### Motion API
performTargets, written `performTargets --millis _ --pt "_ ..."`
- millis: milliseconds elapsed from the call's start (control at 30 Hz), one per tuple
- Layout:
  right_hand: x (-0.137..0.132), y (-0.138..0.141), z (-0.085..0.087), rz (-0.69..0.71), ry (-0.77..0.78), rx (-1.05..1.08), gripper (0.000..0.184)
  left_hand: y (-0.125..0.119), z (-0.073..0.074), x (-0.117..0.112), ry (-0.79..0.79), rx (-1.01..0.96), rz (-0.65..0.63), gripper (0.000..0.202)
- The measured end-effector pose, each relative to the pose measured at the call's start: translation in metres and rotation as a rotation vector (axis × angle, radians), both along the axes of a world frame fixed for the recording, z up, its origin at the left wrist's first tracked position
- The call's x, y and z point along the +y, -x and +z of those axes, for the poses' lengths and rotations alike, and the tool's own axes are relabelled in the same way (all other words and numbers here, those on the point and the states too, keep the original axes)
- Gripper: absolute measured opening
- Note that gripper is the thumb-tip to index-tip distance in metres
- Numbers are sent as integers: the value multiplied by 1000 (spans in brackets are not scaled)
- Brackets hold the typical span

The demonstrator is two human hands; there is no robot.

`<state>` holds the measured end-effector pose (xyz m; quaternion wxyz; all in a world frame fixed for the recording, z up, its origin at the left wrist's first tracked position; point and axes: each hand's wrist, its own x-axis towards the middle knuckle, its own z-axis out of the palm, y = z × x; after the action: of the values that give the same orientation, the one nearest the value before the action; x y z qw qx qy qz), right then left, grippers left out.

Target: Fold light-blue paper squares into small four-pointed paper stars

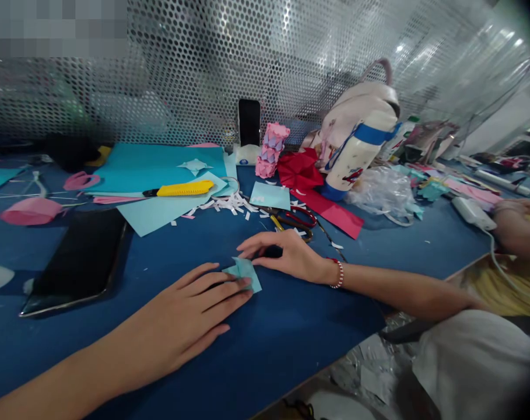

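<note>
A small folded piece of light blue paper (246,269) lies on the blue tabletop between my two hands. My left hand (199,309) rests palm down, its fingers stretched out, with the fingertips pressing on the paper's lower left part. At the paper's upper edge is my right hand (286,252); its thumb and bent fingers close around the folded edge. The fingertips partly hide that edge. A beaded bracelet (337,274) circles my right wrist. Just beyond my right hand lie scissors (295,219) with red and yellow handles.
A black tablet (79,259) lies left. Behind are a yellow cutter (185,188), blue sheets (155,163), white paper scraps (230,203), a phone (249,123) and a pink paper column (272,150). A bottle (361,154) leans by a bag (356,99). Another person's arm (516,224) is at right.
</note>
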<state>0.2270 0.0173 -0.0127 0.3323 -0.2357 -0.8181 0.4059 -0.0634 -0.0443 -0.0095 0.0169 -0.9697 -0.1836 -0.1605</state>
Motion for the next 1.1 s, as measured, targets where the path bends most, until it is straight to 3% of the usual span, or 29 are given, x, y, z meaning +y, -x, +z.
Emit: performTargets --millis 533,833,1100 --pt "16 1 -2 62 -16 -35 23 0 6 -1 -5 2 8 46" --pt "24 -5 -2 139 -333 -206 29 -1 5 0 3 19 7 43" --pt "24 -3 -1 134 -359 -130 23 -1 -1 3 -74 48 -15 45"
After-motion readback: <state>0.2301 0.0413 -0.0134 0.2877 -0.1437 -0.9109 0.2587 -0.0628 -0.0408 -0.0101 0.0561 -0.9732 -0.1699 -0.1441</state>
